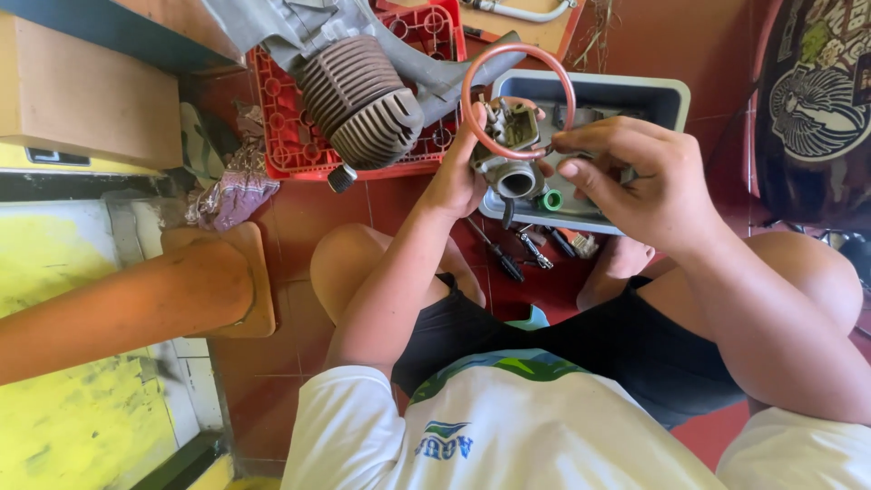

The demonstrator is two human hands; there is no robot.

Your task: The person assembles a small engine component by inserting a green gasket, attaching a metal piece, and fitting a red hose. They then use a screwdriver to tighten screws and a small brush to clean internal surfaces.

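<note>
**Grey metal carburettor held over the parts tray, ring seal in hand**

Grey cast metal fills the middle of the view: a small carburettor (510,154) is held up in the air between both hands, its round throat facing the camera, above the near edge of a grey plastic tray (667,91) that sits on the red tiled floor (299,227). The left hand (456,172) is closed round the carburettor's left side, cupping the body from below. The right hand (635,177) is pinched shut at the fingertips on the top of the carburettor, where a thin reddish rubber ring (518,98) loops upward; exactly what the fingertips grip there is too small to tell.

Judging from this, the step in hand looks like fitting or freeing the ring at the carburettor's top. The next move would call for a steady left-hand hold while the right fingertips work the ring evenly, without twisting or stretching it.

Screwdrivers (504,259) lie on the floor just below the tray's near edge. A finned engine cylinder (363,91) rests on a red plastic crate (290,145) by the tray's left edge, with a bundled rag (231,191) further left.
</note>
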